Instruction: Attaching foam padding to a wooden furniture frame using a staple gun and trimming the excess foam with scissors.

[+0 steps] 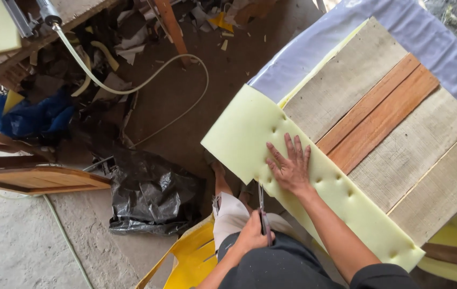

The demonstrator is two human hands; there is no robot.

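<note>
A long strip of pale yellow foam [244, 128] with small dimples lies along the edge of a wooden plank panel [400, 144]. My right hand [291, 167] presses flat on the foam, fingers spread. My left hand [251, 234] grips a pair of scissors [261, 206], whose blades point up at the foam's near edge, just beside my right hand. Pale lilac fabric [303, 59] wraps the panel's far border. My knee and bare foot [219, 174] show below the foam.
A crumpled black plastic bag [151, 195] lies on the concrete floor to the left. A pale hose [132, 88] loops across the dirt. Blue cloth [33, 115], scraps and wooden pieces [35, 179] crowd the upper left. A yellow plastic seat [191, 257] is under me.
</note>
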